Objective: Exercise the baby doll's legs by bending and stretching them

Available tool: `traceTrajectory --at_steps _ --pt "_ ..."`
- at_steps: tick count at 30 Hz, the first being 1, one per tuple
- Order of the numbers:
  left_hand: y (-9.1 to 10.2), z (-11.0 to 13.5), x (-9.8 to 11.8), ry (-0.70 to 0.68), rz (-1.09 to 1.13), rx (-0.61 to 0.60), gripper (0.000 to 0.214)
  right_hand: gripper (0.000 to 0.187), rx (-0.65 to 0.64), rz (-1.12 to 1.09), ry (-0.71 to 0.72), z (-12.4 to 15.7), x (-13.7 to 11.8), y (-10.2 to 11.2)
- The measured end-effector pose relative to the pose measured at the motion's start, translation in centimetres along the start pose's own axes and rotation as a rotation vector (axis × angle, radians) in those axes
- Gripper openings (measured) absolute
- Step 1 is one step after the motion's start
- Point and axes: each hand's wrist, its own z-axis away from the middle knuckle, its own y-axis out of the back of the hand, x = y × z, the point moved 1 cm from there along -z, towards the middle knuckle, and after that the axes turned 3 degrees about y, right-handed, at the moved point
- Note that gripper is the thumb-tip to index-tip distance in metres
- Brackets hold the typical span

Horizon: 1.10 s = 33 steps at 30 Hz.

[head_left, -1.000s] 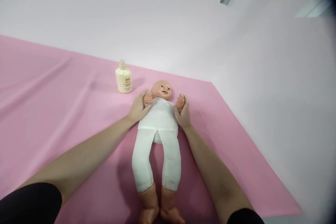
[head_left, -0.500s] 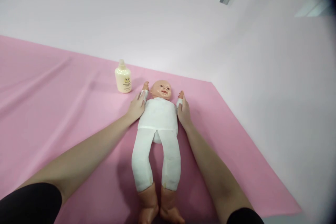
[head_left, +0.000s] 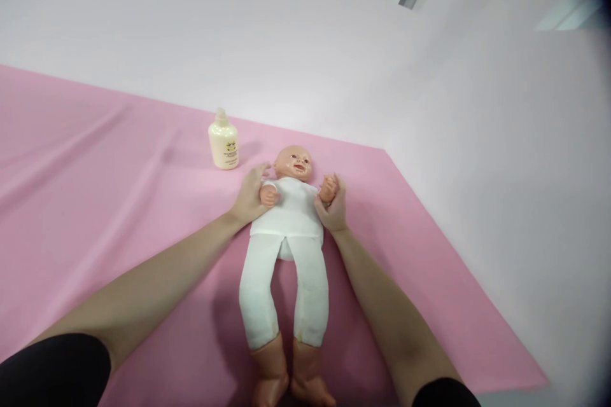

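Observation:
A baby doll lies on its back, head at the far end, with a white cloth body and plastic head, hands and feet. My left hand cups the doll's arm on the left side, its thumb side close to the doll's small fist; the fingertips reach beyond it. My right hand is wrapped round the other arm, thumb on the inner side and fingers on the outer, just under the doll's other small hand. Both doll arms are bent upward beside the chest.
A cream-coloured bottle with a dark-printed label stands to the left of the doll's head. Beneath everything is a pink sheet with soft folds on the left. White walls rise behind and to the right.
The doll's arms, which lay beside its head, have swung toward me, bringing its small hands down to chest level. My hands have turned with them; the doll's body and the bottle stayed put.

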Motion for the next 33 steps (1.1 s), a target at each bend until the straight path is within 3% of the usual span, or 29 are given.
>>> traceTrajectory --at_steps 2,7,13,19,25,29,33 --pt "-0.1 0.0 -0.1 -0.003 0.018 -0.031 0.092 0.092 -0.046 0.014 0.019 0.1 -0.1 -0.1" --pt "-0.6 -0.2 -1.3 0.068 -0.02 0.048 0.078 0.077 -0.035 0.065 0.042 -0.8 -0.8 0.2" --pt "-1.3 -0.4 -3.5 0.101 -0.011 0.051 0.08 0.07 -0.021 0.12 0.04 -1.4 -0.7 0.5" --pt "-1.1 -0.3 -3.9 0.267 -0.084 -0.041 0.071 0.066 -0.132 0.157 -0.133 -1.2 0.4 0.5" --pt "-0.8 -0.4 -3.3 0.387 -0.048 -0.076 0.076 0.063 -0.113 0.1 -0.212 -1.1 0.8 0.5" --pt "-0.4 -0.5 -2.4 0.359 0.053 0.034 0.085 0.073 -0.003 0.022 -0.177 -1.0 1.0 0.6" --pt "-0.1 -0.3 -1.0 0.16 0.07 0.121 0.093 0.092 0.08 -0.041 -0.058 -0.6 0.7 0.5"
